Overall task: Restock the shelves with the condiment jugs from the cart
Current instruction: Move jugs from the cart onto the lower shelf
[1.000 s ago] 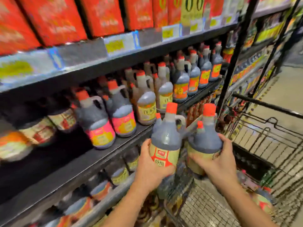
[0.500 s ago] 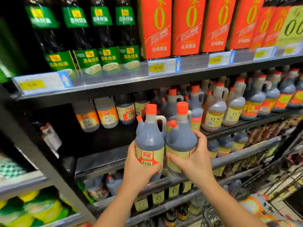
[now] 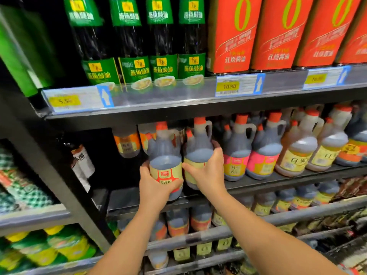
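Observation:
My left hand (image 3: 156, 183) grips a dark condiment jug (image 3: 165, 155) with an orange cap and a cream and red label. My right hand (image 3: 208, 171) grips a second dark jug (image 3: 198, 143) with an orange cap right beside it. Both jugs are upright, side by side, at the front of the middle shelf (image 3: 278, 180), over its bare left part. To their right stand shelved dark jugs with pink labels (image 3: 236, 155). The cart is out of view.
Pale vinegar jugs (image 3: 297, 153) stand further right on the same shelf. Above, a shelf edge with price tags (image 3: 229, 87) carries green-labelled bottles (image 3: 137, 46) and red cartons (image 3: 282, 32). A black upright post (image 3: 49, 171) stands at left. More jugs fill the lower shelf (image 3: 178, 223).
Both hands have carried the two jugs from the cart side leftward and up to the middle shelf. The view has swung away from the cart to face the shelves.

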Available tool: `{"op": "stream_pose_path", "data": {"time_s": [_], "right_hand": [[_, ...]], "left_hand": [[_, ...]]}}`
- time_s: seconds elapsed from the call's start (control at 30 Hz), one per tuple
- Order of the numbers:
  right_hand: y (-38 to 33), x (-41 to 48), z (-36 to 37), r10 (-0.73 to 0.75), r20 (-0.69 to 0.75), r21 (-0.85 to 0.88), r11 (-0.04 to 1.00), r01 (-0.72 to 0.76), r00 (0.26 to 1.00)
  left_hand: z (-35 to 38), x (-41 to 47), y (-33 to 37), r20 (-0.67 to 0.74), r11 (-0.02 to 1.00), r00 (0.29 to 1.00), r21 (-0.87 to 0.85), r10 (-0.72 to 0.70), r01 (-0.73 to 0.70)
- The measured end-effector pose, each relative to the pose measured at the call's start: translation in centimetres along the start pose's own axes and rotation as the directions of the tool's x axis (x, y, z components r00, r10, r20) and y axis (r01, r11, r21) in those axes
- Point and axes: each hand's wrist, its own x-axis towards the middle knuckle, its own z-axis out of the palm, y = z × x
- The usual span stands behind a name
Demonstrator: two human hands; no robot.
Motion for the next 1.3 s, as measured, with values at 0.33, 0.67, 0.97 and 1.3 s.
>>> {"op": "stream_pose_path", "data": {"time_s": [0.33,0.67,0.97,1.3], "right_hand": [[1.9,3.3,3.0,0.045,0.036,0.132,0.99,-0.049,0.998],[3.0,5.7,3.6,0.044,-0.002,-0.139,0.989,-0.044,0.999],[3.7,6.5,3.4,0.044,-0.003,-0.256,0.966,-0.043,0.999],[2.2,6.6,4.9,0.132,-0.101,-0.382,0.91,-0.161,0.986]], "left_hand": [[3.9,6.6,-1.3,-0.021,0.997,0.997,-0.025,-0.072,0.071],[5.4,9.6,-1.0,0.004,0.998,1.0,0.067,-0.016,0.016],[6.2,10.7,-1.3,0.107,0.996,0.994,0.074,0.035,-0.043],[6.2,11.3,-1.7,0.155,0.991,0.988,0.127,0.009,-0.029]]}}
